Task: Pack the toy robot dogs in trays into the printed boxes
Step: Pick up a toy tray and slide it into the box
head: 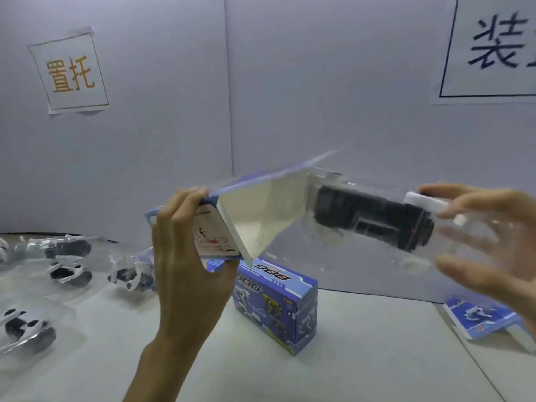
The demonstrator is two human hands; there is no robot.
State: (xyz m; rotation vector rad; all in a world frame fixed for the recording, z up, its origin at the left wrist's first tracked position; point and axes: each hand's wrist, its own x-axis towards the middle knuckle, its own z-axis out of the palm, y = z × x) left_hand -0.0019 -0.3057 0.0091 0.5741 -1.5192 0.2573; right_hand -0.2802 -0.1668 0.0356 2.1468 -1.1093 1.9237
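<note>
Fingers: left hand (185, 256) grips open printed box (232, 221), held mid-air; right hand (487, 242) holds clear tray (377, 219) with toy dog at box's 3 o'clock. Step: insertion. Next: align tray with mouth, slide in.

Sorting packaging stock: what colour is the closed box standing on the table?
Blue with white robot-dog artwork, seen in the head view.

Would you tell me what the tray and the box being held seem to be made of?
The tray looks like thin clear glossy plastic: the black toy shows through it. The box looks like thin printed cardboard, with a plain whitish inner flap and creased folds.
</note>
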